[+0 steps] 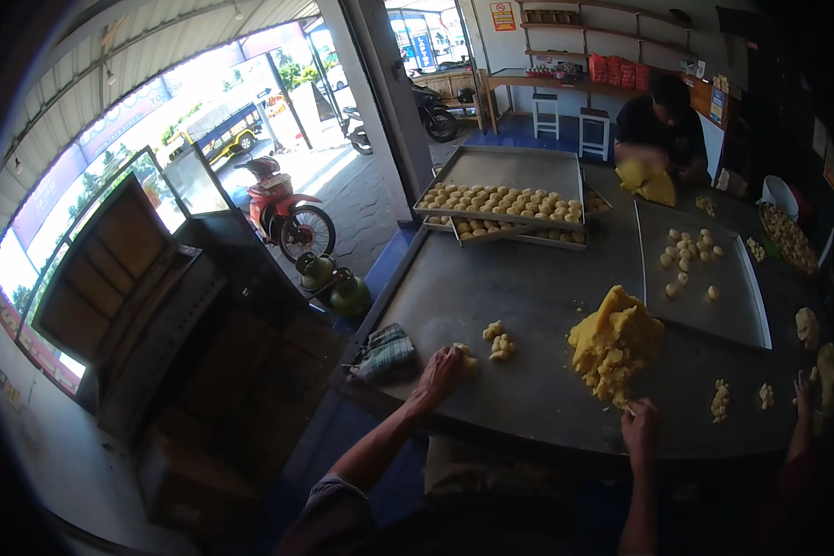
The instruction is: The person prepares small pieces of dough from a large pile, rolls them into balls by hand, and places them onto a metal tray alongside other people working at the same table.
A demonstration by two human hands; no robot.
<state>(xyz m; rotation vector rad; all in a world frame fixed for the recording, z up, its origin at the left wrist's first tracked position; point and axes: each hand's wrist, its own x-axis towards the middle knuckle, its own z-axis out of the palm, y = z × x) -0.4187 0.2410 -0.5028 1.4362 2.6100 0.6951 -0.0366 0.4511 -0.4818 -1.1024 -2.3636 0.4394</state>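
My left hand (440,375) is at the left of the steel table (454,287), its fingers curled on small pale-yellow dough pieces (466,361). Two little piles of similar pieces (499,345) sit just right of it. My right hand (639,424) is closed at the lower edge of a large crumbly yellow mound (612,334), pinching something small that I cannot make out. A folded plaid cloth (380,352) lies left of my left hand.
Stacked trays of dough balls (500,202) stand behind, a loose tray (758,315) and basket (788,236) at right. A co-worker (667,130) handles a yellow mass across the table; another person's hand (802,389) is at right. Gas cylinders (347,292) and a motorbike (278,213) are at left.
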